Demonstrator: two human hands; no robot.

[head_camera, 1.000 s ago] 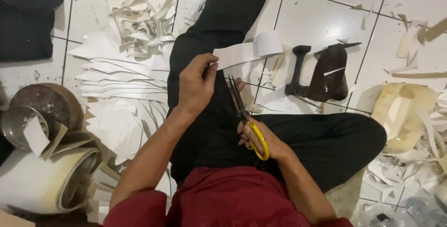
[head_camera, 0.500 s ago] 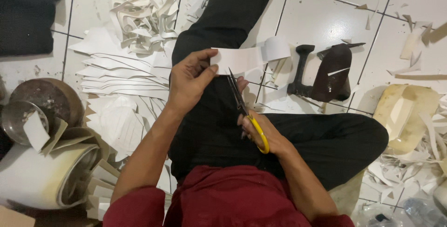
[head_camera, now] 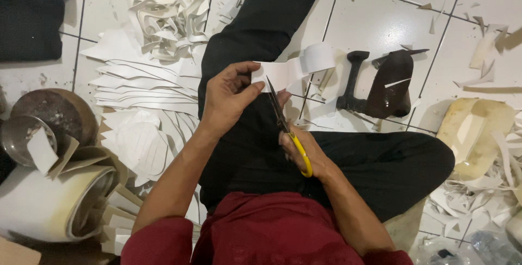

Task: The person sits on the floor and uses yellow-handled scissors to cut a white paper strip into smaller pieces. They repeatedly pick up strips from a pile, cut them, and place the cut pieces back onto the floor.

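I sit on a tiled floor with my legs in black trousers (head_camera: 380, 167). My left hand (head_camera: 228, 99) pinches the near end of a white strip of sheet material (head_camera: 296, 69) that curls away to the right. My right hand (head_camera: 302, 151) grips yellow-handled scissors (head_camera: 283, 121). The dark blades point up at the strip's lower edge, right beside my left thumb.
Stacks of cut white pieces (head_camera: 141, 88) and a heap of curled offcuts (head_camera: 168, 17) lie to the left. A big roll of white material (head_camera: 49, 205) and round metal tins (head_camera: 49, 118) sit at lower left. A black shoe last stand (head_camera: 386, 82) stands right; scraps (head_camera: 478, 199) litter the lower right.
My left hand has drawn the strip slightly closer and lower. The scissor blades have moved up against the strip's edge.
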